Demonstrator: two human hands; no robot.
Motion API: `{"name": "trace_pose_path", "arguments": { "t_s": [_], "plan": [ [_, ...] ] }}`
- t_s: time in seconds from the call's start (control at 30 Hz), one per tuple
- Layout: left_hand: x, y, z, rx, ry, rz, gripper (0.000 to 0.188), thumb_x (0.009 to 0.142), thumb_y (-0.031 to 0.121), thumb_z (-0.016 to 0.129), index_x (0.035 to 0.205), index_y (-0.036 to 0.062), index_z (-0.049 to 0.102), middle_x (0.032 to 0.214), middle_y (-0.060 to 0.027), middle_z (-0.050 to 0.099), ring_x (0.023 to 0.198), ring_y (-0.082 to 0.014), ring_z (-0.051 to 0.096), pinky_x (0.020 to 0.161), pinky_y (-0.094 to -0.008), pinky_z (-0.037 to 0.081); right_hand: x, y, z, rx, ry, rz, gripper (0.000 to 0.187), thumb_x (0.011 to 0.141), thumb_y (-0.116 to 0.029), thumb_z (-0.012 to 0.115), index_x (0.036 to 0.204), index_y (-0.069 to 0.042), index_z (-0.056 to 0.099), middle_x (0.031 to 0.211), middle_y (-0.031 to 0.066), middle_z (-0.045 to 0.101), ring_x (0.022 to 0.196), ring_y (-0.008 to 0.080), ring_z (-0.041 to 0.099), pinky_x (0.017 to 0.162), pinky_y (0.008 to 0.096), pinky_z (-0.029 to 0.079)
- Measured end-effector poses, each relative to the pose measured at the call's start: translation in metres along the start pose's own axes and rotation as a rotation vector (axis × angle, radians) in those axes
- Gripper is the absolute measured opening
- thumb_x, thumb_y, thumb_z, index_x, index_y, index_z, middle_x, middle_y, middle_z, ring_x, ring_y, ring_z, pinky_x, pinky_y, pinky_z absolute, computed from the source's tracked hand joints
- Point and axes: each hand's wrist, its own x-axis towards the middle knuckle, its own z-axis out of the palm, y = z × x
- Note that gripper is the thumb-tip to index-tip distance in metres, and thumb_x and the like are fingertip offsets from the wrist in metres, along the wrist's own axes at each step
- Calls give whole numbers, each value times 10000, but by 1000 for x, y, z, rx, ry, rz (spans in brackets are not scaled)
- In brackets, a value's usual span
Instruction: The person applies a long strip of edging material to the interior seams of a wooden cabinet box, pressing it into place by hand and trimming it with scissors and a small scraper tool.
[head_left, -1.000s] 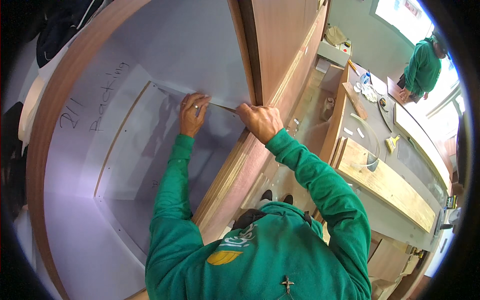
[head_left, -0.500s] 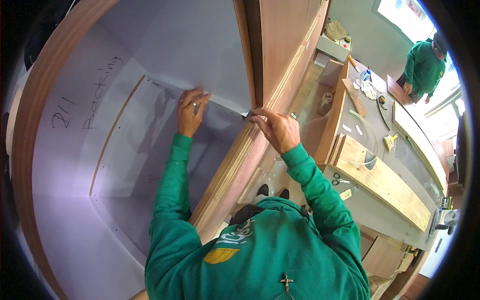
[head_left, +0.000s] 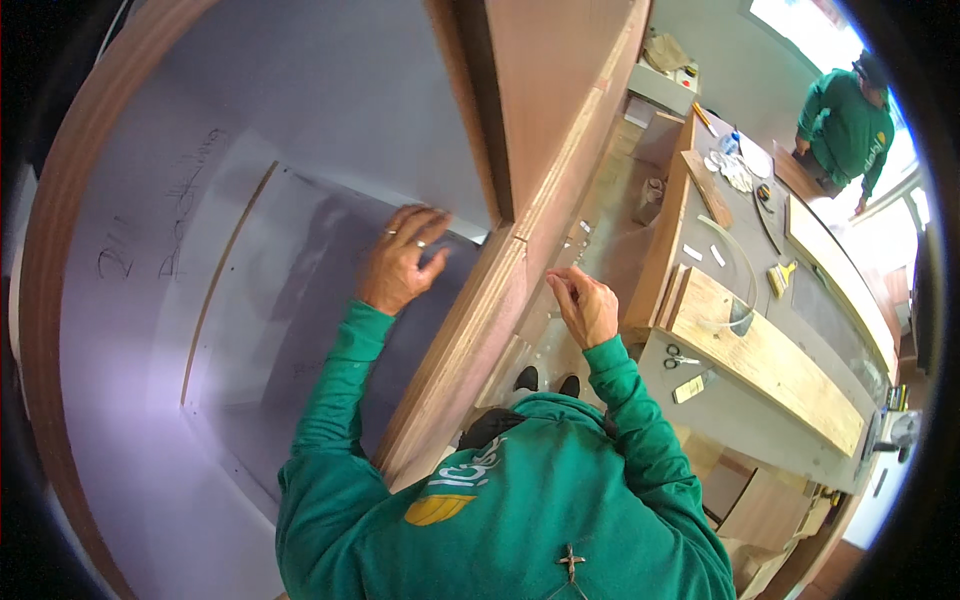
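Note:
My left hand (head_left: pixel 403 265) is inside a pale-lined wooden cabinet (head_left: pixel 120 330), its fingers bent and the thumb held apart. The fingertips rest at a white strip (head_left: pixel 462 230) that runs along the edge of a grey panel (head_left: pixel 340 100). To the right of the cabinet's layered wooden edge (head_left: pixel 450 335), my right hand (head_left: pixel 588 308) hangs in the air above the floor. Its thumb and forefinger are pinched together; whatever they may hold is too small to make out. Handwriting marks the cabinet's inner wall.
On the right stands a workbench (head_left: pixel 690 350) bearing a wooden board (head_left: pixel 770 360), scissors (head_left: pixel 680 357), a yellow brush (head_left: pixel 781 282), white gloves (head_left: pixel 733 172) and a clear curved strip (head_left: pixel 752 270). A person in green (head_left: pixel 845 125) is at its far end. Scraps lie on the floor.
My right hand has come away from the cabinet edge, moving right and down, still pinched. My left hand has slid right along the strip, its fingers now pointing more sideways.

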Motion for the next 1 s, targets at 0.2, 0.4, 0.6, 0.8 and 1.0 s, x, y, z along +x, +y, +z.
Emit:
{"name": "trace_pose_path", "arguments": {
  "t_s": [0.2, 0.4, 0.6, 0.8, 1.0],
  "plan": [
    [1, 2, -1, -9, -24, 50, 396, 820, 99, 709, 1214, 112, 686, 1232, -81, 662, 1203, -306, 599, 1122, -506, 427, 7, -14, 13, 65, -29, -27, 195, 953, -282, 675, 1028, -115, 741, 815, 139, 718, 718, 313, 702, 650, 392, 536],
    [-8, -102, -22, 166, 159, -172, 282, 925, 149, 582, 1181, 98, 689, 1230, -97, 676, 1203, -338, 601, 1168, -541, 320, 0, 7, -1, 43, 13, 54, 204, 960, -271, 660, 1027, -97, 742, 779, 159, 694, 705, 308, 694, 650, 388, 523],
    [-17, -198, -36, 376, 301, -338, 188, 964, 236, 624, 1092, 120, 698, 1208, -46, 684, 1160, -286, 618, 1136, -543, 339, -20, 37, -6, 2, -20, 192, 224, 964, -285, 652, 1030, -89, 739, 792, 169, 694, 712, 317, 687, 676, 397, 527],
    [-10, -196, -23, 266, 173, -516, 315, 960, 341, 680, 1191, 128, 671, 1317, -114, 622, 1231, -317, 559, 1110, -502, 369, -24, 55, 3, 21, -36, 236, 229, 960, -287, 654, 1029, -87, 741, 791, 168, 698, 723, 317, 692, 677, 394, 527],
    [-8, -202, -10, -550, 357, -920, 435, 904, 251, 767, 1263, 116, 561, 1475, -116, 418, 1401, -276, 385, 1142, -461, 367, -12, 47, 23, 50, -98, 162, 217, 954, -282, 665, 1018, -91, 745, 785, 169, 700, 733, 325, 700, 685, 394, 534]
  ]
}}
